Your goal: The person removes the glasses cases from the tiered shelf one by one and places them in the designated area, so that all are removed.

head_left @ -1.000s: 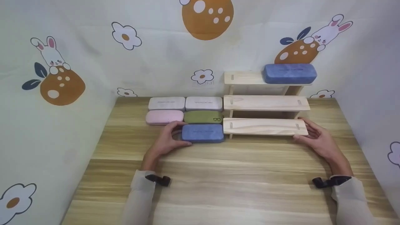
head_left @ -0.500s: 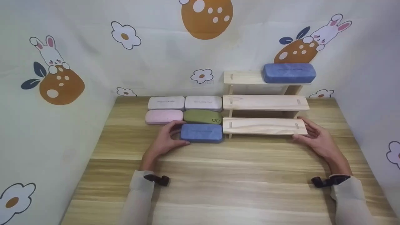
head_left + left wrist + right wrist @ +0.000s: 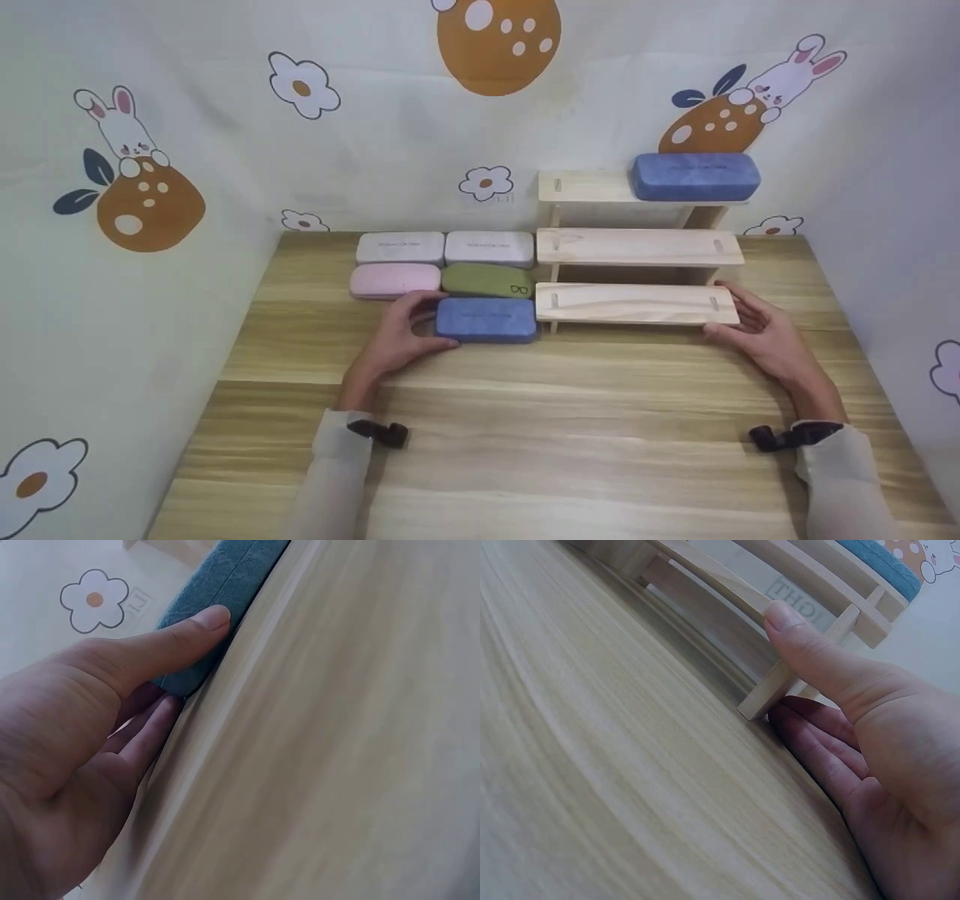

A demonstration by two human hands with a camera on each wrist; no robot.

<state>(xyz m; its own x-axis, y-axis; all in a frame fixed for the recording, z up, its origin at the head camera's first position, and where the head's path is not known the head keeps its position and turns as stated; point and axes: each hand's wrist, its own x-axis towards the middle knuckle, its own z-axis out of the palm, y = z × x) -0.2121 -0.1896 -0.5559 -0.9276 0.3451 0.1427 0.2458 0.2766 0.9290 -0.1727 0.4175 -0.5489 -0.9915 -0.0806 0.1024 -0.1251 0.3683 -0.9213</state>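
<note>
In the head view my left hand (image 3: 394,337) holds the left end of a blue glasses case (image 3: 486,321), thumb along its front and fingers behind. The left wrist view shows the thumb (image 3: 199,626) pressed on the case's side (image 3: 225,585), close to the tabletop. My right hand (image 3: 776,349) grips the right end of the lowest step of a three-tier wooden display rack (image 3: 634,304). From the right wrist, the thumb (image 3: 799,626) lies on the step's front edge, with the fingers behind the rack's leg (image 3: 765,690). The blue case's right end meets the rack's left side.
Behind the held case lie a pink case (image 3: 395,280), a green case (image 3: 487,280) and two white cases (image 3: 400,248), side by side. Another blue case (image 3: 696,177) sits on the rack's top tier. A patterned cloth wall (image 3: 390,150) rises behind the wooden table (image 3: 570,435).
</note>
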